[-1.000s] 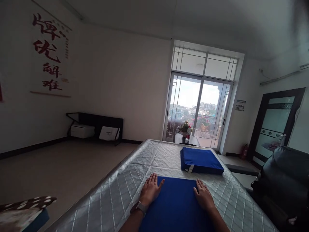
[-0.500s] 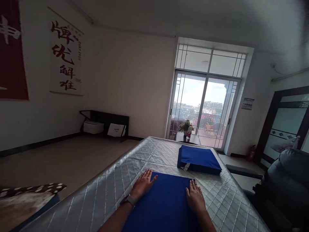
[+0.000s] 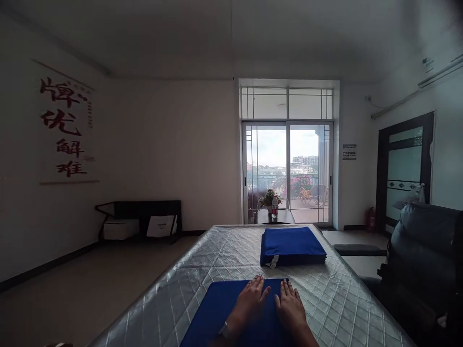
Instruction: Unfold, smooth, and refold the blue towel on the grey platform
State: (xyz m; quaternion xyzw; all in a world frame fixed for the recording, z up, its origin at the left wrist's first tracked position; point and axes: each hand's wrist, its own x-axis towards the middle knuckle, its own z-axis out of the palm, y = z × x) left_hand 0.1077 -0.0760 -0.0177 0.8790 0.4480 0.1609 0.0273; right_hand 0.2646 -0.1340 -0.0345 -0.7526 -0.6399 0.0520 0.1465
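A flat blue cloth [image 3: 217, 308] lies on the silver quilted table cover [image 3: 173, 294] in front of me. My left hand [image 3: 251, 299], with a watch on the wrist, rests on the cloth near the middle of its far edge, fingers stretched out. Beside it, my right hand [image 3: 290, 303] lies flat at the far right corner of the same cloth. Neither hand grasps anything. Beyond them sits a stack of folded blue cloths [image 3: 294, 243], with a white tag [image 3: 274, 261] hanging from its near side.
A small dark table [image 3: 278, 217] with a bottle [image 3: 274, 206] and a potted plant [image 3: 267, 198] stands past the far end. A black armchair [image 3: 423, 255] is on the right. Along the back wall is a low black rack [image 3: 144, 212] with white boxes.
My left hand has moved right across the cloth, from its far left corner toward my right hand. My right hand stays at the right corner. The camera view has levelled and turned.
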